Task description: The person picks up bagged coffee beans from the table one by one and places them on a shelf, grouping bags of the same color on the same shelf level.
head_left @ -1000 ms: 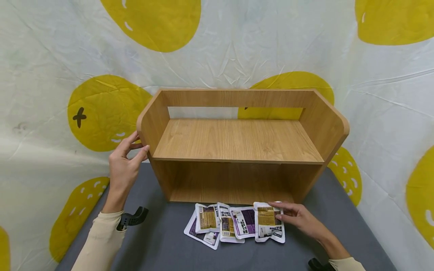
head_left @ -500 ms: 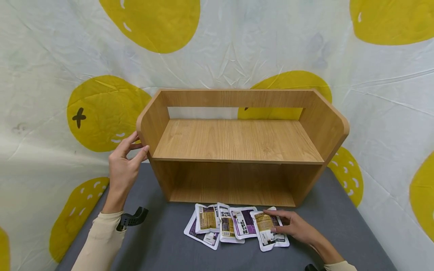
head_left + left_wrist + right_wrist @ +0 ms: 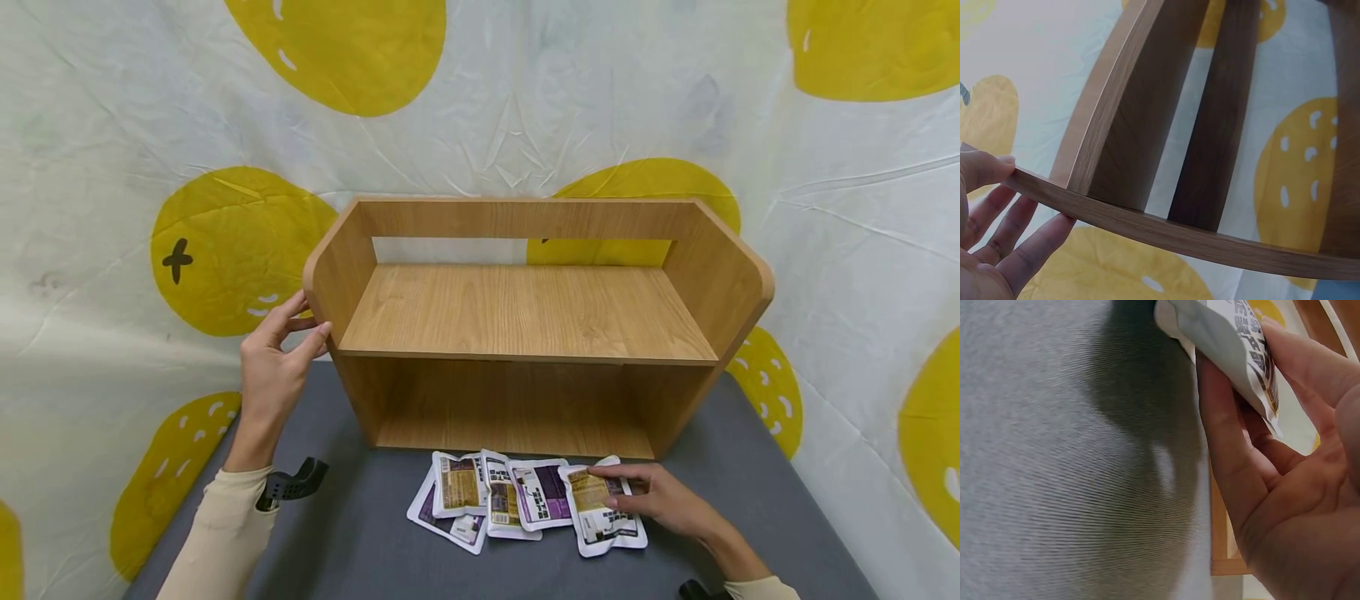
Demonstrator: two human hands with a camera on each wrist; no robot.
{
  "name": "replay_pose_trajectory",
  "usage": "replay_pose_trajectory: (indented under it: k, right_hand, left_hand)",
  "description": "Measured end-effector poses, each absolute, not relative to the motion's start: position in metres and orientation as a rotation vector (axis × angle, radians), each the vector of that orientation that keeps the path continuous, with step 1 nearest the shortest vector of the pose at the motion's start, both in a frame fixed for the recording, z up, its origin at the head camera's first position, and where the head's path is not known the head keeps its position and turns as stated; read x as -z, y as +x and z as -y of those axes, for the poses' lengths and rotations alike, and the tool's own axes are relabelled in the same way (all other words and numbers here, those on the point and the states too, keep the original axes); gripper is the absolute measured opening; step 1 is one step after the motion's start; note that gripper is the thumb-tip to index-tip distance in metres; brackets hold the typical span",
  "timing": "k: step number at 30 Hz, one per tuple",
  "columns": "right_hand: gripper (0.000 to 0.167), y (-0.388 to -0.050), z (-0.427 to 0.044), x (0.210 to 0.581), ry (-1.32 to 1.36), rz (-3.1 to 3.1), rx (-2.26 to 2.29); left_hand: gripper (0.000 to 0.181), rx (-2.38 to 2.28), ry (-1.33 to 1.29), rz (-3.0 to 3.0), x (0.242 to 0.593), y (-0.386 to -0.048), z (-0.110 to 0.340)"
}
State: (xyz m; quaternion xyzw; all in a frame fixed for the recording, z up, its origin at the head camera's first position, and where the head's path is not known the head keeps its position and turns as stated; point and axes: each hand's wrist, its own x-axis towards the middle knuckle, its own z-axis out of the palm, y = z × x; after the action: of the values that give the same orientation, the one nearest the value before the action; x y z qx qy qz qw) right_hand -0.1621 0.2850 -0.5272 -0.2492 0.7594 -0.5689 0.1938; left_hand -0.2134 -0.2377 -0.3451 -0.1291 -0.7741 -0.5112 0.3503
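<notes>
A two-tier wooden shelf (image 3: 525, 312) stands on the table. My left hand (image 3: 273, 371) grips the edge of its left side panel (image 3: 1122, 228), thumb on one face and fingers on the other. In front of the shelf, my right hand (image 3: 671, 504) pinches a white packet with a gold-brown label (image 3: 596, 525) by its right side. In the right wrist view the thumb lies on the printed face of this packet (image 3: 1241, 356), with fingers behind it. Another packet (image 3: 633, 533) shows partly from beneath it. Just left, a purple-labelled packet (image 3: 542, 492) lies flat.
Several more packets overlap at the left of the row, among them a gold-labelled one (image 3: 459, 483) and a purple-labelled one (image 3: 431, 512) under it. A grey cloth (image 3: 375, 533) covers the table. Behind hangs a white curtain (image 3: 480, 125) with yellow shapes.
My right hand has drawn the gold-labelled packet slightly toward me and tilted it, and another packet now shows beneath it. The left hand has stayed on the shelf.
</notes>
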Motion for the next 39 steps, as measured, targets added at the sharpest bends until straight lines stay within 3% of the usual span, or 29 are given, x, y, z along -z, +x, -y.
replay_pose_trajectory:
  k: [39]
  right_hand:
    - [0.047, -0.155, -0.261, 0.421, -0.632, -2.098, 1.720]
  left_hand:
    - [0.059, 1.337, -0.313, 2.022, 0.343, -0.212, 0.238]
